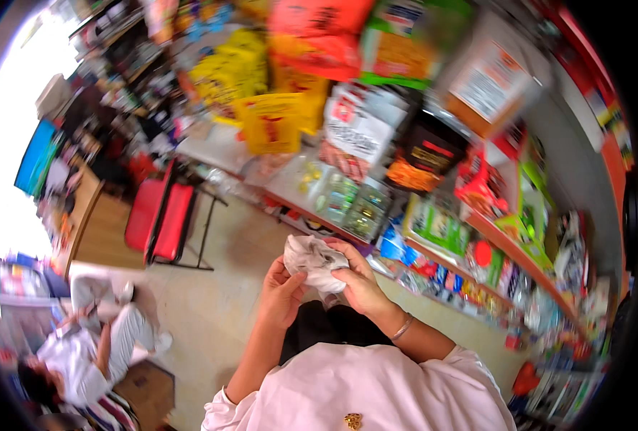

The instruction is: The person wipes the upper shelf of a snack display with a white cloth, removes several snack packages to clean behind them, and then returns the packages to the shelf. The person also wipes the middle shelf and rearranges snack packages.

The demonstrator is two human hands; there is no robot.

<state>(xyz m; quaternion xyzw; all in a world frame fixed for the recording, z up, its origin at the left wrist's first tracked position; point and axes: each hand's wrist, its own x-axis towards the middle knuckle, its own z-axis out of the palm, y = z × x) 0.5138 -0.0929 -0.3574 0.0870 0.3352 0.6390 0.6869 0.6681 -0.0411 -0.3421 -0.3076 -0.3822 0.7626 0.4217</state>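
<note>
Between my two hands, in front of my body, is a crumpled white cloth or wipe (314, 259) with dark grey smudges on it. My left hand (285, 296) grips its lower left side, thumb on top. On the right side my right hand (363, 277) pinches it between thumb and fingers, and a bangle sits on that wrist. The cloth hangs in the air above the floor, a little short of the shelf edge. Its underside and some of my fingertips are hidden.
Ahead is a shelf (297, 197) bearing clear plastic containers (365, 211), a white snack pouch (363, 126) and yellow packets (271, 123). More packets fill lower shelves at right. A red folding chair (160, 218) stands at left beside a wooden desk (111, 231). A seated person (76, 355) is at lower left.
</note>
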